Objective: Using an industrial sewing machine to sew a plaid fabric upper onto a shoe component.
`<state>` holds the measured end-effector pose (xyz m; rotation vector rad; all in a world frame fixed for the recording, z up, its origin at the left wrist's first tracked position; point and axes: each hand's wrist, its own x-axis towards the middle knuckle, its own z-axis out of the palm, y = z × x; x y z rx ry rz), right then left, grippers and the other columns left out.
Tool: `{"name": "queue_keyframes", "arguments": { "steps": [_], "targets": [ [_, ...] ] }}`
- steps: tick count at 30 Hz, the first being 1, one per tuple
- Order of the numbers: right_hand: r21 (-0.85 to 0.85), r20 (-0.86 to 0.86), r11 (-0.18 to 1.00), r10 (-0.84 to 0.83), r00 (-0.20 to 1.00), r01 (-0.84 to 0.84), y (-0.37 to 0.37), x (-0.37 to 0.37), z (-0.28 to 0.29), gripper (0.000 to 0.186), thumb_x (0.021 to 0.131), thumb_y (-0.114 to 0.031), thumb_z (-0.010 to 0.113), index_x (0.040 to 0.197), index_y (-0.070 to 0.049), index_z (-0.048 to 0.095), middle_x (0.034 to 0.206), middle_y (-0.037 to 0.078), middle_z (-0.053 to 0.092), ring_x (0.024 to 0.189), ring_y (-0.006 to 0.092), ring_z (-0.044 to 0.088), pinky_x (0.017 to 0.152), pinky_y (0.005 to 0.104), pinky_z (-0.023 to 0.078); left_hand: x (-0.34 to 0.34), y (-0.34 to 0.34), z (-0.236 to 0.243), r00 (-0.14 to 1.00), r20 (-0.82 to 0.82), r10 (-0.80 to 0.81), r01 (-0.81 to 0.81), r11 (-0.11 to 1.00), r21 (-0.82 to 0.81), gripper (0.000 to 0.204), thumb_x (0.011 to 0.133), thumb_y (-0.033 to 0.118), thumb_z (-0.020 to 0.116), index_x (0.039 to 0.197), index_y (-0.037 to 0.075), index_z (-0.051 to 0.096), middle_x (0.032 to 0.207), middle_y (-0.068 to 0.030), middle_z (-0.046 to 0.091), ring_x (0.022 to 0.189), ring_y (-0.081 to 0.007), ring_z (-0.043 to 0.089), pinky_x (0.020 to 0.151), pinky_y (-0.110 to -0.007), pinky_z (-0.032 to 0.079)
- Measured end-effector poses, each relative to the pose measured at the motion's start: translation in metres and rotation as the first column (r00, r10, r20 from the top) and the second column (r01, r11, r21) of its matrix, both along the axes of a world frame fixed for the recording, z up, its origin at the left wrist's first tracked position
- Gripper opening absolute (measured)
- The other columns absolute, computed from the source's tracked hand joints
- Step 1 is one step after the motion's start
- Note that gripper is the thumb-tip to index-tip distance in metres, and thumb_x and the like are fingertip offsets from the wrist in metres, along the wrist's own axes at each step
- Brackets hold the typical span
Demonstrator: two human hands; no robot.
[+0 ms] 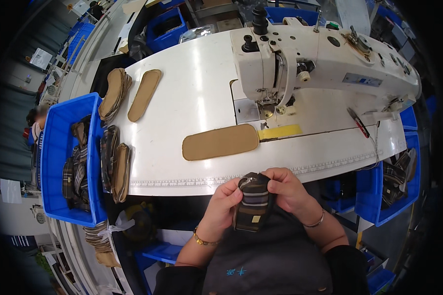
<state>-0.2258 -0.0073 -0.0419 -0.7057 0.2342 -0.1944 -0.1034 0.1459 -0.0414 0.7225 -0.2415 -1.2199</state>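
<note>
My left hand (226,199) and my right hand (284,189) both pinch a dark striped fabric piece (251,211) with a zipper along its top, held just past the table's front edge above a dark apron. A small pale yellow patch sits on its lower part. Beyond my hands, a long tan oval panel (220,142) lies beside a yellow strip (279,131) below the needle area of a white sewing machine (339,69). Another tan panel (144,96) lies at the left of the white table (192,78), next to a stack of similar panels (114,93).
A blue bin (50,162) of striped pieces stands left, beside more stacked pieces (114,164). Another filled bin (374,206) is right. A red-and-black tool (358,123) lies by the machine. Blue bins (158,29) stand behind the table. A co-worker (37,123) is at far left.
</note>
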Motion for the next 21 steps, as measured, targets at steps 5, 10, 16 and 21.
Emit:
{"name": "queue_keyframes", "arguments": {
  "steps": [5, 10, 16, 21],
  "targets": [
    [0.172, 0.161, 0.983, 0.038, 0.986, -0.066, -0.003, 0.0, -0.009, 0.022, 0.097, -0.024, 0.065, 0.087, -0.004, 0.065, 0.086, -0.001, 0.064, 0.079, 0.0069, 0.054, 0.075, 0.0244, 0.046, -0.005, -0.001, 0.0, 0.996, -0.077, -0.053, 0.047, 0.997, -0.066, 0.037, 0.095, 0.024, 0.068, 0.12, -0.001, 0.061, 0.109, -0.0061, 0.069, 0.095, -0.0115, 0.065, 0.086, -0.026, 0.053],
    [-0.054, -0.134, 0.998, 0.012, 0.991, -0.02, -0.01, -0.001, 0.003, 0.024, 0.1, -0.023, 0.06, 0.086, -0.005, 0.065, 0.081, -0.005, 0.061, 0.071, 0.0037, 0.05, 0.065, 0.0196, 0.042, -0.006, -0.003, 0.013, 0.983, 0.182, 0.033, -0.052, 0.994, 0.101, 0.031, 0.093, 0.016, 0.071, 0.118, 0.0, 0.062, 0.106, -0.0051, 0.069, 0.094, -0.0099, 0.065, 0.083, -0.025, 0.053],
    [-0.34, -0.148, 0.94, -0.049, 0.988, -0.005, -0.006, 0.001, 0.009, 0.024, 0.101, -0.022, 0.059, 0.085, -0.005, 0.065, 0.075, -0.006, 0.058, 0.068, 0.0026, 0.047, 0.061, 0.0197, 0.039, -0.012, -0.003, 0.019, 0.955, 0.292, -0.049, -0.032, 0.964, 0.264, 0.021, 0.091, 0.009, 0.072, 0.109, -0.001, 0.069, 0.096, -0.0039, 0.071, 0.083, -0.0085, 0.065, 0.075, -0.024, 0.054],
    [-0.295, -0.114, 0.955, -0.036, 0.993, 0.0, 0.001, 0.003, 0.013, 0.025, 0.101, -0.02, 0.059, 0.082, -0.005, 0.062, 0.076, -0.006, 0.056, 0.07, 0.0031, 0.046, 0.064, 0.0208, 0.039, 0.0, 0.002, 0.009, 0.977, 0.158, -0.145, 0.107, 0.968, 0.226, 0.015, 0.087, 0.006, 0.073, 0.1, -0.002, 0.072, 0.092, -0.0084, 0.073, 0.08, -0.0127, 0.068, 0.074, -0.026, 0.056]
  ]
}}
